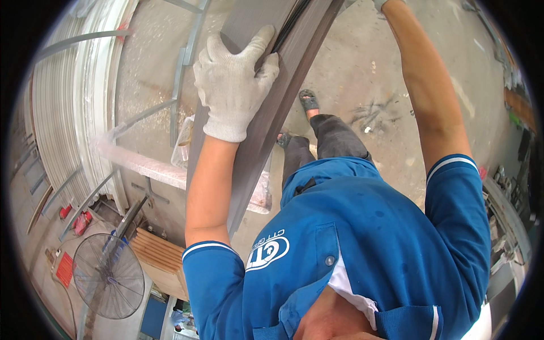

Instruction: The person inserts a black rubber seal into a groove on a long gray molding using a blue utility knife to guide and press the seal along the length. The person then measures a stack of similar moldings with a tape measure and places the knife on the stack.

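My left hand (235,85), in a white knit glove, lies on a long grey-brown panel (258,127) with a wood-like grain. Its fingers are spread over the panel's face, and the thumb side rests near a groove. In that groove runs a thin black strip (292,22). The panel slants from the top of the view down past my left forearm, which covers part of it. My right arm stretches far forward; only the gloved edge of my right hand (387,3) shows at the top rim, its fingers cut off from view.
Metal rails (181,73) and a plastic-wrapped length (141,161) lie left of the panel. Further left are stacked white profiles (73,107), a caged fan (109,276) and a wooden slatted stack (156,255). Dark scraps lie on the concrete floor (345,62). Clutter lines the right rim.
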Demonstrator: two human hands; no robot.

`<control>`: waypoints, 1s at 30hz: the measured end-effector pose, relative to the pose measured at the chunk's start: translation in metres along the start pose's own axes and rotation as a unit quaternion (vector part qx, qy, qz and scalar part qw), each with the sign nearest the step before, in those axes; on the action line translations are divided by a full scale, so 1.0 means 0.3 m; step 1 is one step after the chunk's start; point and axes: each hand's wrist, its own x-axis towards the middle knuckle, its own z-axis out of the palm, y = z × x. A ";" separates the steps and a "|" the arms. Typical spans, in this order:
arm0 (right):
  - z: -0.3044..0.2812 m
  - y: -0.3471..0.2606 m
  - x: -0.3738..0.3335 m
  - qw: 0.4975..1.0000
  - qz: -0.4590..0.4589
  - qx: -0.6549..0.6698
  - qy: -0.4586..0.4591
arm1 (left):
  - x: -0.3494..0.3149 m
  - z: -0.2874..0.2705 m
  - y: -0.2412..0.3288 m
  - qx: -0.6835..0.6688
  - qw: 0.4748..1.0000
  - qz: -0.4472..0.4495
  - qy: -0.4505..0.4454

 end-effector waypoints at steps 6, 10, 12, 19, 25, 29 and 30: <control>-0.009 -0.010 -0.007 1.000 -0.005 -0.022 0.000 | 0.104 0.042 0.030 0.017 1.000 0.008 -0.004; -0.027 -0.021 -0.006 0.999 -0.008 -0.030 -0.027 | 0.175 0.043 0.066 0.015 0.999 -0.007 -0.028; -0.031 -0.012 -0.002 0.999 0.000 -0.032 -0.034 | 0.229 0.059 0.097 0.022 0.999 -0.012 -0.019; 0.008 0.037 0.035 0.998 -0.015 0.001 -0.058 | 0.391 0.119 0.097 -0.071 0.997 0.016 -0.024; -0.109 0.008 -0.046 0.984 0.063 0.137 -0.090 | -0.006 -0.026 -0.203 -0.272 0.942 -0.121 -0.155; -0.037 -0.161 -0.286 0.966 -0.158 0.199 -0.037 | -0.472 -0.212 -0.359 -0.303 0.889 -0.250 -0.236; 0.015 -0.238 -0.367 0.932 -0.221 0.285 -0.025 | -0.565 -0.255 -0.378 -0.305 0.871 -0.285 -0.259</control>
